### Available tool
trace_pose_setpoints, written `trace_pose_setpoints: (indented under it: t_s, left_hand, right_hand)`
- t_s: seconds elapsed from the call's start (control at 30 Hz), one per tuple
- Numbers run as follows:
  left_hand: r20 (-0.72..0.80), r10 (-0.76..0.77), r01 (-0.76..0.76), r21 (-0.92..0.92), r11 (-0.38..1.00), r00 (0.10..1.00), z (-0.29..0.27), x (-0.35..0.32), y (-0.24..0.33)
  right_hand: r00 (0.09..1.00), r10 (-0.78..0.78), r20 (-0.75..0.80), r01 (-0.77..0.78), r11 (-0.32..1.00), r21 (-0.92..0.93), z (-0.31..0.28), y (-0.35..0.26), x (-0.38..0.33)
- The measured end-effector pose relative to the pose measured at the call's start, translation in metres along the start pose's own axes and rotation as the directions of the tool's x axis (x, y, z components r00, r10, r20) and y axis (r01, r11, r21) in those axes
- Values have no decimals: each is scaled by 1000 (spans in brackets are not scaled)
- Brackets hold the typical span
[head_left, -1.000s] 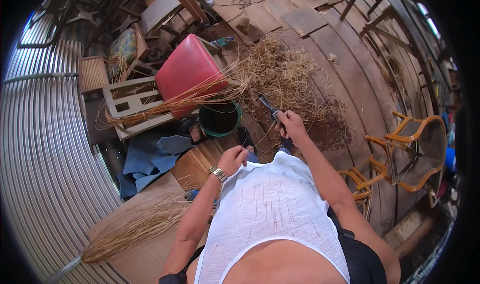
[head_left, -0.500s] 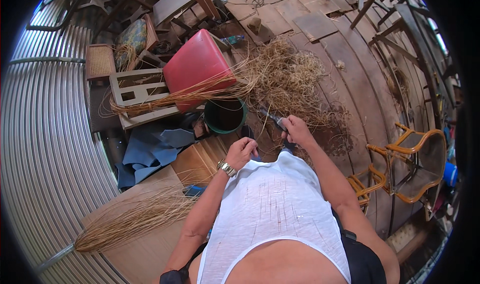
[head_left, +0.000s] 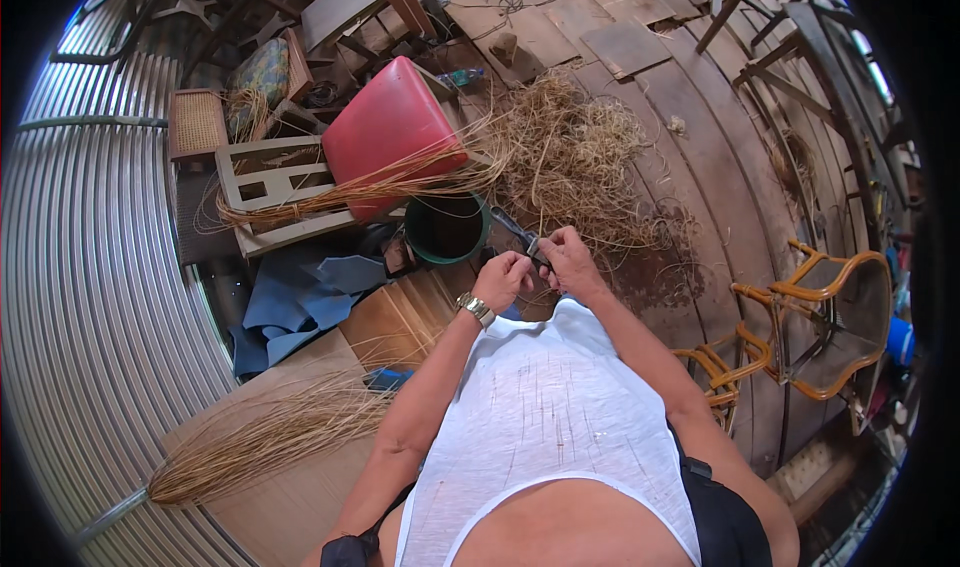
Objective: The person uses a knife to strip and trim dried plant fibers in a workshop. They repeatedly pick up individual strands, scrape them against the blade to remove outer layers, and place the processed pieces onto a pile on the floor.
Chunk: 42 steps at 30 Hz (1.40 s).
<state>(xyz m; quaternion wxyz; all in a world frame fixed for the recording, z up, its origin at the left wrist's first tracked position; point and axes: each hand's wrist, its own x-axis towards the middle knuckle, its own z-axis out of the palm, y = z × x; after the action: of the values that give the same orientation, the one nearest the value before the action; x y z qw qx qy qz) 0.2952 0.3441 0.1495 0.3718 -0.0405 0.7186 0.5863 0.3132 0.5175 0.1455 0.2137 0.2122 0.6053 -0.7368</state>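
Down below, a wooden floor (head_left: pixel 700 137) runs under everything, and a wavy metal wall (head_left: pixel 90 317) curves along the left side. On the floor lies a big messy heap of straw (head_left: pixel 580 157). A red cushion (head_left: pixel 390 132) sits tilted on a pale wooden frame (head_left: pixel 265 182) just left of the heap, and long reeds (head_left: pixel 380 182) lie across both. Blue cloth (head_left: pixel 300 302) is crumpled below the frame. A bundle of reeds, the bundle (head_left: pixel 270 432), is spread on a board at the lower left, well apart from the hands. Two orange cane chairs (head_left: pixel 820 317) stand at the right.

A green bucket (head_left: pixel 447 229) stands near the middle, between the cushion and the hands. It is just beside the left hand.

The left hand (head_left: pixel 500 279) has a watch (head_left: pixel 477 310) on its wrist. Its fingers are pinched together, touching the right hand. I cannot tell what it pinches, because the thing is too thin to see.

The right hand (head_left: pixel 570 262) is closed around a dark tool (head_left: pixel 520 235). The tool sticks out up and left, toward the bucket rim. Both hands meet in front of the white shirt (head_left: pixel 545 417), above the floor and below the straw.
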Motion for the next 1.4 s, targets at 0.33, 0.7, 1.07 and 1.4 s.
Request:
trace_pose_setpoints:
  t_s: [0.33,0.7,1.07,1.4]
  left_hand:
    - [-334,63,-88,-61,994,940,14,-3,-12]
    - [-191,81,-86,-18,996,978,18,-6,-15]
    - [-192,61,-52,50,997,980,12,-10,-24]
    - [-435,91,-36,133,991,896,-2,-54,-18]
  right_hand:
    - [998,-35,-48,28,990,-139,0,7,1]
    - [997,-54,50,61,986,-154,1,17,1]
    - [991,130,17,-130,992,-3,12,20,6]
    - [983,177,51,-160,959,-232,31,9,30]
